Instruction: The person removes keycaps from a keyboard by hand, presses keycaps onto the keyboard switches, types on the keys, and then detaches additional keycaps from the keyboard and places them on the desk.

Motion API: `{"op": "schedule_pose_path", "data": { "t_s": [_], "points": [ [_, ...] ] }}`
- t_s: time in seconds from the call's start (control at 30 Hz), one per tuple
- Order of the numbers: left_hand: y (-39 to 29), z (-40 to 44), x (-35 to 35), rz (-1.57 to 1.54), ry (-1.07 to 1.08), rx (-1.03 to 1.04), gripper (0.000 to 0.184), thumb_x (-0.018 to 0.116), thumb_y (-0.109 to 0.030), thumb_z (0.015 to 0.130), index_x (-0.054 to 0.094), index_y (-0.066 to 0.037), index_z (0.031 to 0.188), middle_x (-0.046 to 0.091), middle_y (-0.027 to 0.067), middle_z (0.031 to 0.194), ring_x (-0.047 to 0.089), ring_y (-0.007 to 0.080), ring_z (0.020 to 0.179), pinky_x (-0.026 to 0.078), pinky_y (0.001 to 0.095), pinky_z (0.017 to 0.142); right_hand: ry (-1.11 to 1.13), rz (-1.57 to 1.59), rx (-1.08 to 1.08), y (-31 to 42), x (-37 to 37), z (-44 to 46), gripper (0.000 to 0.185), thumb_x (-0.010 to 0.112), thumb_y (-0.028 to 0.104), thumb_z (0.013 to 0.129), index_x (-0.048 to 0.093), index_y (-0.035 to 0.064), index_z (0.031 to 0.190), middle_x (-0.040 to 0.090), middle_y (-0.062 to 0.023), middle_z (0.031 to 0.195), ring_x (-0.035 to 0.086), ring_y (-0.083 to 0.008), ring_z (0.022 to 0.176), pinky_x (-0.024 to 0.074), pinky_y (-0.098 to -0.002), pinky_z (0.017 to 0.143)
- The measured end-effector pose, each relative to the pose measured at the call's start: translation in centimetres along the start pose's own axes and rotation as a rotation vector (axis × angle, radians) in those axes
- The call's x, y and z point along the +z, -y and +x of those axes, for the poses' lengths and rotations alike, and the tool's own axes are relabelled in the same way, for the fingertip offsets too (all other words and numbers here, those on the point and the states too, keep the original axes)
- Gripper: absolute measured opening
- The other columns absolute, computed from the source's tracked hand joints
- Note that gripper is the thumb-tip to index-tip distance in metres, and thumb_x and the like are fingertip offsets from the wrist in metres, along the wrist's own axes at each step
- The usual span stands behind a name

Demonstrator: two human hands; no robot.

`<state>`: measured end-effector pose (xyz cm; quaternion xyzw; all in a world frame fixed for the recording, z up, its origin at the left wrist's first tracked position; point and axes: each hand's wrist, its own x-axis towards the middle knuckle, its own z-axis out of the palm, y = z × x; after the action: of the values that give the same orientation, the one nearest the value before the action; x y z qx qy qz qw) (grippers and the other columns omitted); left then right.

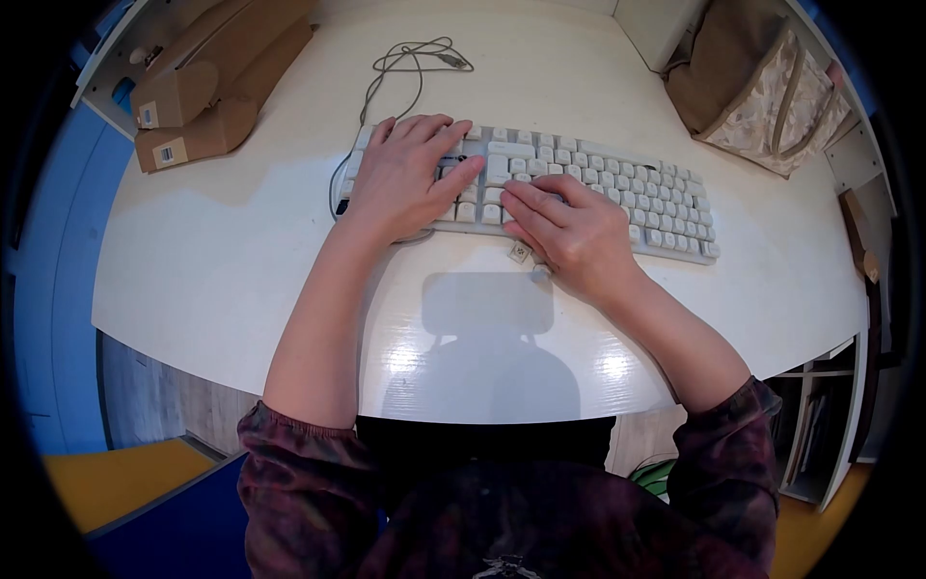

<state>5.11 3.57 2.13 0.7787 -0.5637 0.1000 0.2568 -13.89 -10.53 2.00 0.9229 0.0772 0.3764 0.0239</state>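
Observation:
A white keyboard [666, 205] lies across the table, its keys facing up. My left hand [410, 174] rests over the keyboard's left end, fingers stretched towards the far edge and thumb apart. Between the thumb and the forefinger, a dark gap shows among the keys. My right hand [576, 234] is closed in a pinch at the keyboard's near edge, fingertips on or just above the keys; whatever it holds is hidden. A loose keycap [521, 251], showing its underside, lies just in front of the keyboard. Beside it is another small pale piece [541, 273], partly under my right hand.
A grey USB cable [416, 55] coils behind the keyboard and runs down its left side. Brown cardboard boxes [198, 96] stand at the back left of the white table [193, 280]. At the back right is a brown and patterned bag [772, 96].

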Motion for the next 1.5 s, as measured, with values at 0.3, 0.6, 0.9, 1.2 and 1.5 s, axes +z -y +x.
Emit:
{"op": "schedule_pose_path", "data": {
  "t_s": [0.3, 0.6, 0.9, 1.2, 1.5],
  "points": [
    [-0.1, 0.0, 0.0, 0.023, -0.004, 0.014, 0.053, 0.056, -0.047, 0.097, 0.063, -0.009, 0.133, 0.062, 0.0123, 0.135, 0.052, 0.0292, 0.129, 0.03, 0.05, 0.115, -0.027, -0.011, -0.004, 0.2, 0.3, -0.2, 0.026, 0.077, 0.019, 0.077, 0.072, 0.0064, 0.099, 0.071, -0.0008, 0.105, 0.066, -0.0182, 0.093, 0.0566, -0.0321, 0.068],
    [-0.2, 0.1, -0.2, 0.054, 0.025, 0.019, 0.05, 0.056, -0.042, 0.099, 0.06, -0.009, 0.136, 0.059, 0.0114, 0.137, 0.05, 0.0289, 0.131, 0.03, 0.0437, 0.114, 0.048, 0.08, 0.107, 0.1, -0.3, 0.1, 0.032, 0.075, 0.026, 0.081, 0.072, 0.0106, 0.109, 0.068, -0.0016, 0.116, 0.063, -0.0227, 0.107, 0.0556, -0.0361, 0.083],
    [-0.2, -0.2, -0.1, 0.066, 0.009, 0.024, 0.052, 0.057, -0.043, 0.097, 0.06, -0.01, 0.136, 0.06, 0.0108, 0.136, 0.051, 0.0275, 0.129, 0.031, 0.0418, 0.113, 0.113, 0.09, 0.147, 0.4, 0.5, -0.1, 0.034, 0.073, 0.029, 0.087, 0.072, 0.0114, 0.117, 0.068, -0.0048, 0.124, 0.06, -0.0285, 0.12, 0.0521, -0.0415, 0.097],
    [0.1, -0.1, 0.1, 0.043, 0.006, 0.025, 0.057, 0.055, -0.051, 0.096, 0.062, -0.009, 0.135, 0.061, 0.0125, 0.136, 0.051, 0.0282, 0.131, 0.03, 0.0494, 0.115, 0.059, 0.043, 0.096, 0.5, 1.0, -0.1, 0.031, 0.075, 0.025, 0.086, 0.073, 0.0081, 0.112, 0.072, -0.0046, 0.118, 0.065, -0.0304, 0.116, 0.0537, -0.0441, 0.096],
    [-0.1, -0.1, 0.1, 0.052, 0.001, 0.03, 0.058, 0.056, -0.051, 0.096, 0.062, -0.008, 0.134, 0.061, 0.0117, 0.134, 0.051, 0.0276, 0.13, 0.03, 0.0473, 0.114, 0.011, 0.161, 0.19, 0.3, 0.9, 0.0, 0.024, 0.074, 0.019, 0.085, 0.073, 0.007, 0.105, 0.073, -0.003, 0.112, 0.067, -0.0282, 0.113, 0.0549, -0.0425, 0.093]
  ]
}}
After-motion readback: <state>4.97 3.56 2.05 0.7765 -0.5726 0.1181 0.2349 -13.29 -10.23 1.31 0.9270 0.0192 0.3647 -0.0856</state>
